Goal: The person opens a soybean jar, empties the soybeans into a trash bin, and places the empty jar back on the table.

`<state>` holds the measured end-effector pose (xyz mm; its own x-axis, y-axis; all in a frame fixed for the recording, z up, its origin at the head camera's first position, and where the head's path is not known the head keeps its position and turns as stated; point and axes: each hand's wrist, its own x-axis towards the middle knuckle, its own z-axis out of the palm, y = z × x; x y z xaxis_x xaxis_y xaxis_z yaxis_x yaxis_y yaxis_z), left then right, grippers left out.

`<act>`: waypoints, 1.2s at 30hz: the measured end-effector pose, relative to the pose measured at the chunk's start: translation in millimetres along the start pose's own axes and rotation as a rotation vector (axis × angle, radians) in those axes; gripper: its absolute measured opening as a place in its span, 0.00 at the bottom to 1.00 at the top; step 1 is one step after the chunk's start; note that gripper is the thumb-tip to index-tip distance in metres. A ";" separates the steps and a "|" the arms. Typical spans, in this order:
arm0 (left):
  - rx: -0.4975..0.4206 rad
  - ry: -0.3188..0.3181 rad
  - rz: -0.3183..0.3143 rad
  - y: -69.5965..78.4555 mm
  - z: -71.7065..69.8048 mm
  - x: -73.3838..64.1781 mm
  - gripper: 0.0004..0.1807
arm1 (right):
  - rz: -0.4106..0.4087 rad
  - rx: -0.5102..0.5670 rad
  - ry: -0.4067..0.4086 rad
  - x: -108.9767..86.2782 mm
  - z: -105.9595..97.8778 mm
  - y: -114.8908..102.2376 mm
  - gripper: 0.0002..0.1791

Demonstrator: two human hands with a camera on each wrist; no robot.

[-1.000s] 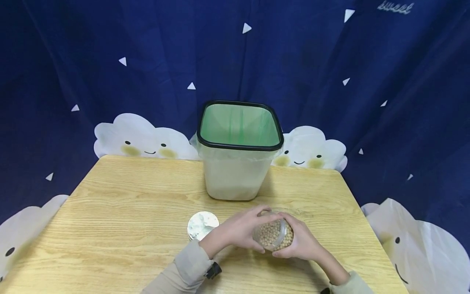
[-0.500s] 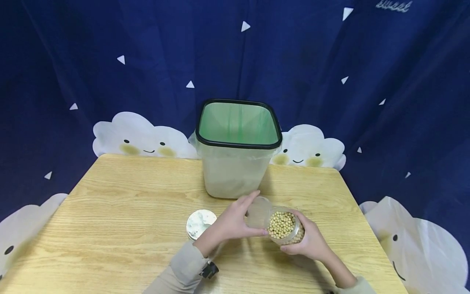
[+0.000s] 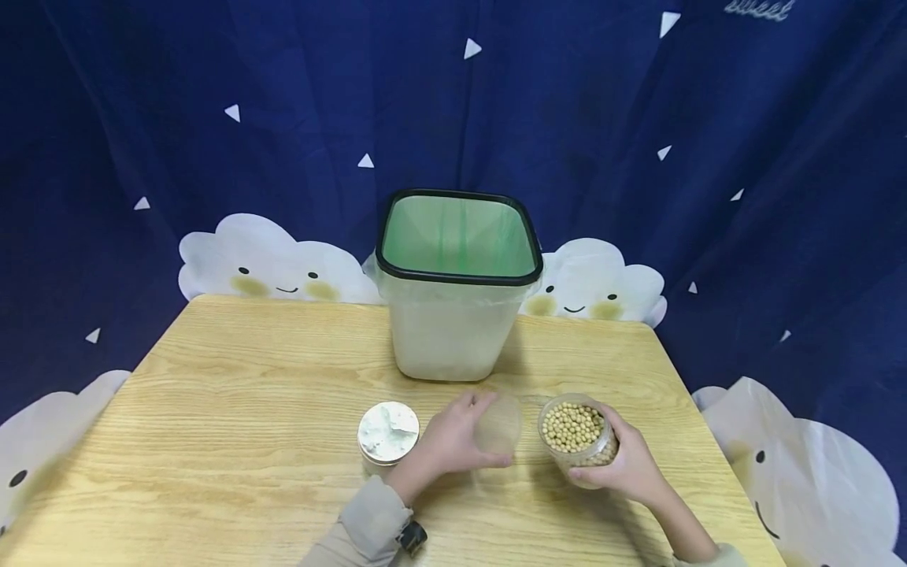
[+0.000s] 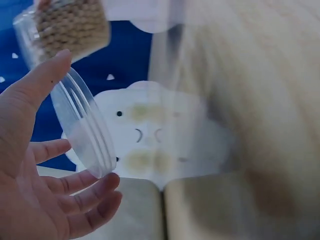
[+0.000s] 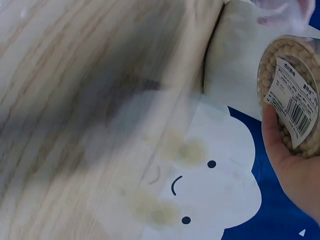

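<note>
My left hand holds a clear round plastic lid with a ridged edge, thumb on one side and fingers on the other. The lid is blurred in the head view. To its right, my right hand grips a clear jar full of pale round beans by its side. The jar is open at the top and leans a little. A white label with a barcode shows on its base in the right wrist view. Lid and jar are apart.
A silver-topped round container stands on the wooden table just left of my left wrist. Behind the hands stands a pale bin with a black rim and green inside. A dark blue curtain with clouds hangs behind.
The lid, first against the jar's mouth, has come away to the left in my left hand. My right hand has moved the jar right, and its beans now face up more.
</note>
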<state>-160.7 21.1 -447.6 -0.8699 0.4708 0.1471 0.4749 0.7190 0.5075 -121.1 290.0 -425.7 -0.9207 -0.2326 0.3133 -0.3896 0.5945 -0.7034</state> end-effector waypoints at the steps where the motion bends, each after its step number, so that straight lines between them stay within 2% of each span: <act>1: 0.014 -0.010 -0.004 -0.8 2.4 0.2 0.51 | -0.007 0.005 0.003 0.0 -1.5 -1.2 0.50; 6: 0.087 -0.067 -0.018 -3.2 10.7 0.5 0.52 | -0.010 0.008 0.014 0.0 -7.0 -5.1 0.51; 10: 0.117 -0.087 -0.033 -4.8 16.4 0.4 0.53 | -0.014 0.003 0.011 0.8 -8.8 -5.8 0.51; 16: 0.146 -0.109 -0.055 -6.0 22.7 0.3 0.56 | -0.026 0.005 0.010 1.5 -10.4 -4.7 0.51; 21: 0.145 -0.164 -0.060 -4.6 21.4 -2.1 0.59 | -0.030 0.003 0.019 2.3 -11.0 -3.7 0.51; 23: 0.137 -0.169 -0.055 -2.8 18.0 -3.4 0.57 | -0.037 0.017 0.021 2.5 -11.1 -3.8 0.51; 26: 0.104 -0.134 -0.029 1.5 9.0 -5.4 0.52 | -0.046 0.046 0.030 2.4 -11.7 -4.1 0.51; 31: -0.002 -0.063 0.017 10.9 -14.9 -8.0 0.46 | -0.040 0.074 0.048 2.6 -13.5 -5.8 0.50; 36: -0.078 -0.016 0.042 17.8 -39.2 -8.3 0.44 | -0.035 0.068 0.058 3.7 -15.8 -6.9 0.49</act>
<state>-150.3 10.0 -406.5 -0.8466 0.5088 0.1562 0.4989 0.6565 0.5658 -121.4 297.3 -409.6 -0.9045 -0.2058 0.3736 -0.4238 0.5331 -0.7323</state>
